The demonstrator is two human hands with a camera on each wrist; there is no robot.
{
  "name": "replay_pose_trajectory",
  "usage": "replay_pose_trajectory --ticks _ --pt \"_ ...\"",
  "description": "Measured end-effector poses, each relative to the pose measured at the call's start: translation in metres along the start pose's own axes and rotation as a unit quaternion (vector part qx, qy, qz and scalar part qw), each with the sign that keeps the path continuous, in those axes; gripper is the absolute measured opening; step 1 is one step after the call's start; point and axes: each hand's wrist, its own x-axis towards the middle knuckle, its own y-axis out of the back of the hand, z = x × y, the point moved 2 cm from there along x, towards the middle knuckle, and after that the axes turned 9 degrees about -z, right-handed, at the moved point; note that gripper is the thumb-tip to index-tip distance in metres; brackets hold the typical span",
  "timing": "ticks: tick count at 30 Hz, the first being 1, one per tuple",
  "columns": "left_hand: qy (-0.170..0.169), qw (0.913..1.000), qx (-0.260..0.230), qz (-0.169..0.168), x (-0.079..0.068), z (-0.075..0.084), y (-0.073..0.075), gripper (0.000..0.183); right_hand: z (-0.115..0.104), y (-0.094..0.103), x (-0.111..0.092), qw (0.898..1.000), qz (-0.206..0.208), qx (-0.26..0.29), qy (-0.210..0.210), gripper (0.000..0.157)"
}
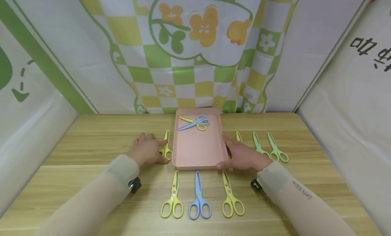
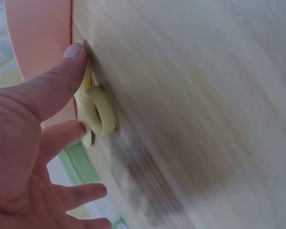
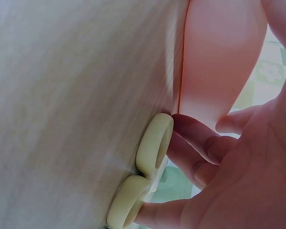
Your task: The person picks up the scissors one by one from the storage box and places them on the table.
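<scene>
A shallow pink tray (image 1: pixel 195 148) holds one blue and one yellow pair of scissors, crossed near its far end. My left hand (image 1: pixel 146 149) is over yellow scissors (image 1: pixel 166 138) lying left of the tray. In the left wrist view the thumb lies across those scissors and the index fingertip meets a handle loop (image 2: pixel 106 112); the other fingers are spread. My right hand (image 1: pixel 244 155) touches the tray's near right corner, thumb at the front and fingers along the side. Its lower fingers are beside handle loops (image 3: pixel 147 148) of yellow scissors (image 1: pixel 239 136), partly hidden in the head view.
Two green scissors (image 1: pixel 257 141) lie to the right, beyond my right hand. In front of the tray lie yellow scissors (image 1: pixel 174 192), blue scissors (image 1: pixel 198 192) and another yellow pair (image 1: pixel 228 188). A checked cloth (image 1: pixel 183 75) hangs behind the wooden table (image 1: pixel 100 141).
</scene>
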Motion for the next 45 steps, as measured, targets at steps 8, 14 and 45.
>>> replay_pose_trajectory --ticks 8,14,45 --pt "-0.003 0.9999 -0.006 -0.010 0.000 0.003 0.001 0.077 0.000 0.000 0.000 1.000 0.000 -0.002 0.003 0.121" --pt "-0.023 0.9996 -0.013 -0.009 0.002 0.002 0.009 0.086 0.000 0.000 0.000 1.000 0.000 0.000 0.001 0.122" --pt "-0.032 0.9752 0.104 -0.192 0.082 0.087 0.040 0.076 -0.001 0.001 0.001 1.000 0.006 0.005 0.001 0.121"
